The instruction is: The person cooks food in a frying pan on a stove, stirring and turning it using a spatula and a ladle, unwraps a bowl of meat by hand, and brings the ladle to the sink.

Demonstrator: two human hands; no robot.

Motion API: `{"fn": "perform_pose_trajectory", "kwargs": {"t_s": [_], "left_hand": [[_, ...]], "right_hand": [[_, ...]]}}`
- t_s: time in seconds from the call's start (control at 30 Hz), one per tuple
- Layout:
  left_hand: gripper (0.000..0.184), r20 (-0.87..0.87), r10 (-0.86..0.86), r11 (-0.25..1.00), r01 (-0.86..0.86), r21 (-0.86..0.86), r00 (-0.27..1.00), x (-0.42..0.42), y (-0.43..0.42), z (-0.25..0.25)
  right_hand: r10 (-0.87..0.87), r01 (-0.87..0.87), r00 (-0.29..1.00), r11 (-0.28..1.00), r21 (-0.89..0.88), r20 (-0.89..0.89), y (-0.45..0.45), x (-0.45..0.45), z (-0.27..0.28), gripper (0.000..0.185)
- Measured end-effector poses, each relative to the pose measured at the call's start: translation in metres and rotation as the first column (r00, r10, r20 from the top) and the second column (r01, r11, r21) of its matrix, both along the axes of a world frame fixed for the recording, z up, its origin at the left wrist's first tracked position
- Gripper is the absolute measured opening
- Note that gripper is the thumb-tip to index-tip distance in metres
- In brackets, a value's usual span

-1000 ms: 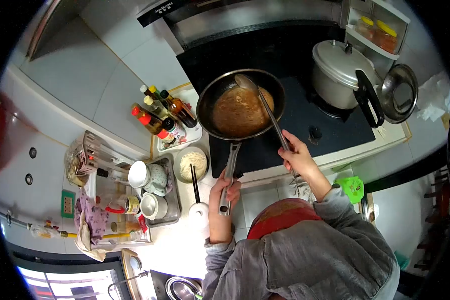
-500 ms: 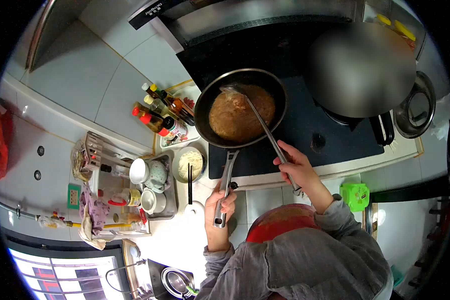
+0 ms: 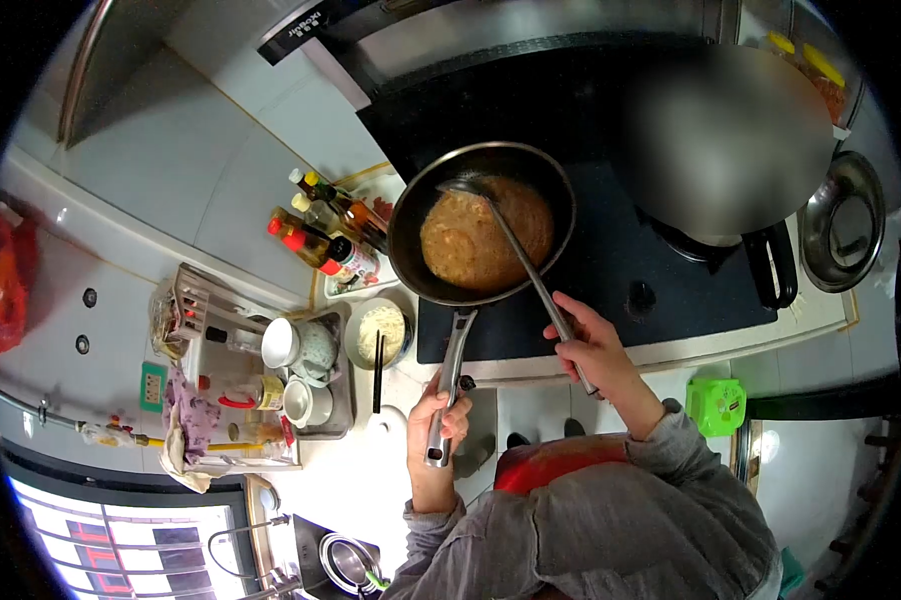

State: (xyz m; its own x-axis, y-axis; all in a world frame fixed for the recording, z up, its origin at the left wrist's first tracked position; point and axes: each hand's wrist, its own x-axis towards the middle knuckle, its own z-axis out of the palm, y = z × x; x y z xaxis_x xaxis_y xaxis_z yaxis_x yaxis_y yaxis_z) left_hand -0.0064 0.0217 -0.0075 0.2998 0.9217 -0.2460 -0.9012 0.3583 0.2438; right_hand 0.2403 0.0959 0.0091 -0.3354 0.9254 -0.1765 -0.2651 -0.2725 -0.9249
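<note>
The right hand was curled round the ladle, whose far end met the brown liquid ahead. The left hand gripped the handle; the pan lay ahead of it, a bowl ahead and leftward.

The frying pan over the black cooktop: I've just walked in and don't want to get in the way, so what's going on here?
Someone's left hand grips the handle of the frying pan, which is over the black cooktop. The right hand holds a long metal spoon, its head down in the brown, saucy food in the pan. Beside the cooktop are a bowl of something pale, with black chopsticks reaching over its rim, and several bottles.
</note>
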Motion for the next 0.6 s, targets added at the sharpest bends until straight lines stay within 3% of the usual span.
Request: {"fn": "perform_pose_trajectory", "kwargs": {"t_s": [0.3,0.6], "left_hand": [[0.031,-0.022,-0.002,0.999,0.002,0.037,1.0,0.0,0.001,0.0],[0.035,-0.011,0.029,0.999,-0.028,0.022,1.0,0.005,0.0,0.004]], "right_hand": [[-0.074,0.074,0.996,0.997,-0.018,-0.052,0.004,0.01,-0.002,0.065],[-0.018,0.018,0.997,1.0,0.004,-0.077,0.007,0.013,-0.004,0.064]]}}
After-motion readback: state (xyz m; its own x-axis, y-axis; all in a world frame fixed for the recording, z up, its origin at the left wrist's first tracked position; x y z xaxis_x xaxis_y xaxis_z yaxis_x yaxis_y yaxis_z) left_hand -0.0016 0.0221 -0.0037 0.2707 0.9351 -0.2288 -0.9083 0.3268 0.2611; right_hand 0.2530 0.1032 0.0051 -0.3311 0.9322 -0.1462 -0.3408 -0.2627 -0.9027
